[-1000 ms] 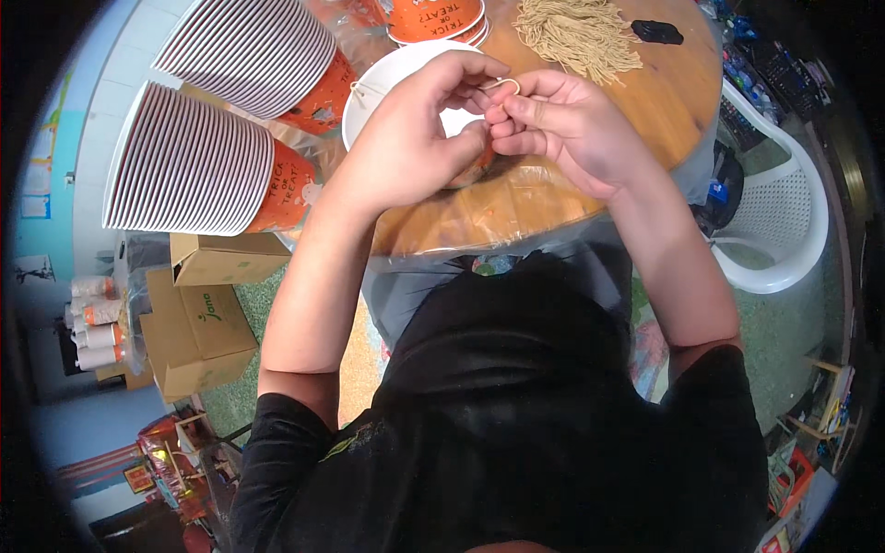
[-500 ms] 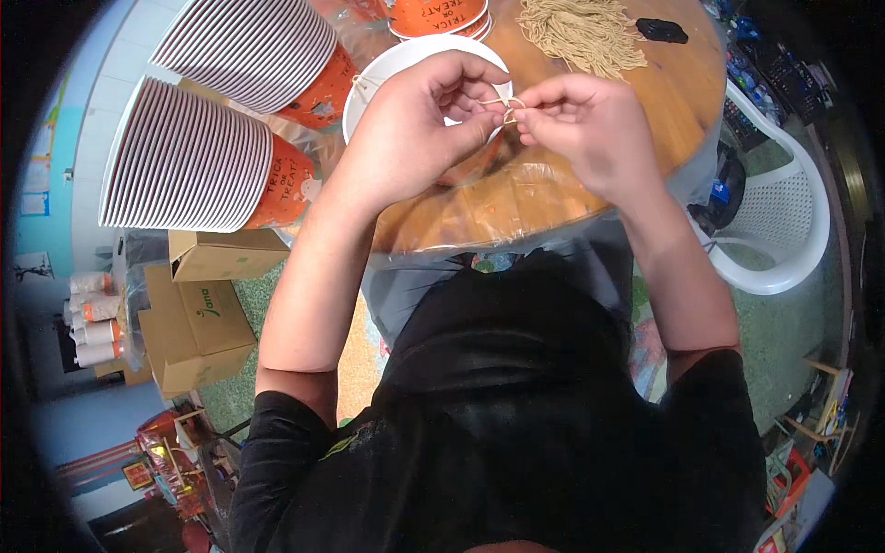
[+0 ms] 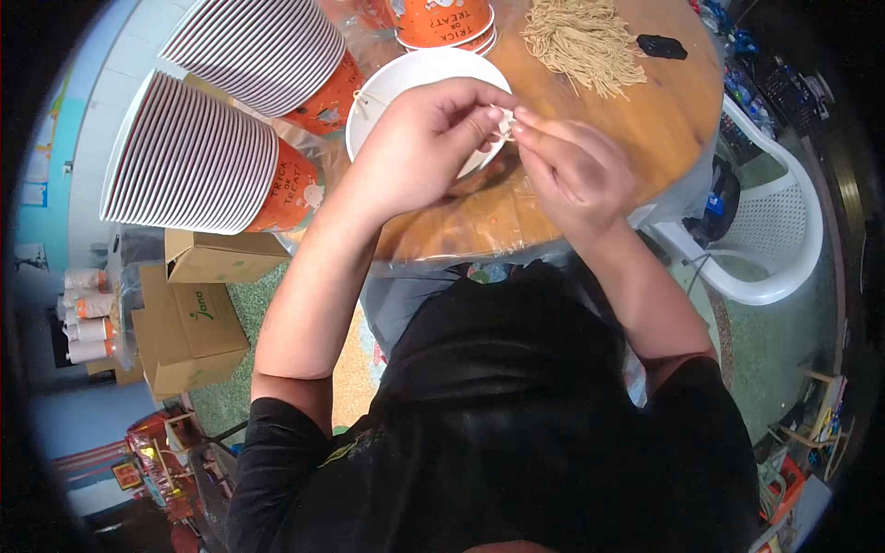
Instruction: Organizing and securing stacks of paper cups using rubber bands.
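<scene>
A paper bucket (image 3: 406,76) with a white inside lies before me on the round wooden table (image 3: 516,217), its mouth toward me. Looped through the left side of its rim is a knotted beige string (image 3: 365,101). At the right side of the rim, my left hand (image 3: 419,147) pinches another piece of beige string (image 3: 506,125) between thumb and fingers. My right hand (image 3: 576,170) closes on the same string, thumb against forefinger. The fingertips nearly meet and hide most of this string. A heap of cut strings (image 3: 585,46) lies beyond my right hand.
Two long stacks of nested orange buckets, the nearer stack (image 3: 198,157) and the farther stack (image 3: 263,55), lie at the left. More orange buckets (image 3: 442,20) stand at the back. A black object (image 3: 662,46) sits beside the string heap. A white plastic chair (image 3: 774,212) stands right.
My right hand has turned and shifted slightly lower, its fingers curling in. The open string loops seen between my fingers earlier are now drawn in and mostly covered. The view has shifted a little.
</scene>
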`<action>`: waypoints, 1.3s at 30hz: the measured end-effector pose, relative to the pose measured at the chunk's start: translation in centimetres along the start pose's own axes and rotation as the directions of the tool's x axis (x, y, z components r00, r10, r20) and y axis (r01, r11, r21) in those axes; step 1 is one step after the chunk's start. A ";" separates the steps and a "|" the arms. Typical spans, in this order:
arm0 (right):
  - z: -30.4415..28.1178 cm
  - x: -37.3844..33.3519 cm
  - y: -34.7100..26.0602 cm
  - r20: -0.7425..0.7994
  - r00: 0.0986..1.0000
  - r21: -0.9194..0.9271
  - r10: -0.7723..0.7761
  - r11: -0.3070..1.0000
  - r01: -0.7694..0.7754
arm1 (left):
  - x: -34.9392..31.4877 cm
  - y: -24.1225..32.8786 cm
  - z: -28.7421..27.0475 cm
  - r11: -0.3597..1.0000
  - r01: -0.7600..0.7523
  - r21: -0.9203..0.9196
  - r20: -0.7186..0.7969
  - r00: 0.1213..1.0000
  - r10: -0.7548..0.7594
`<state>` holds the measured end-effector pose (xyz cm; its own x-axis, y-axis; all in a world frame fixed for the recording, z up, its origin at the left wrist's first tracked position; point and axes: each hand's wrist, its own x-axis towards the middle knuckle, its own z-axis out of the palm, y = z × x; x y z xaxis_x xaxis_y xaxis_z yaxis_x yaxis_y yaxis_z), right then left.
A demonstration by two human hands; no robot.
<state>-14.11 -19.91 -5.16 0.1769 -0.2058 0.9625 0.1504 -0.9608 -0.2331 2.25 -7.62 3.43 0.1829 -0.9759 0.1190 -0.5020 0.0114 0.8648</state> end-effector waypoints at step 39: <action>-1.3 -0.4 -4.1 0.273 0.652 0.797 0.707 0.214 -0.565 | -4.6 1.1 -1.7 0.829 -0.290 0.478 0.081 0.955 0.287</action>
<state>-16.10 -16.12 -4.39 0.4876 -0.7626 0.4251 0.7070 0.0593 -0.7047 2.28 -2.76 4.65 -0.0381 -0.9460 0.3220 -0.8732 0.1882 0.4497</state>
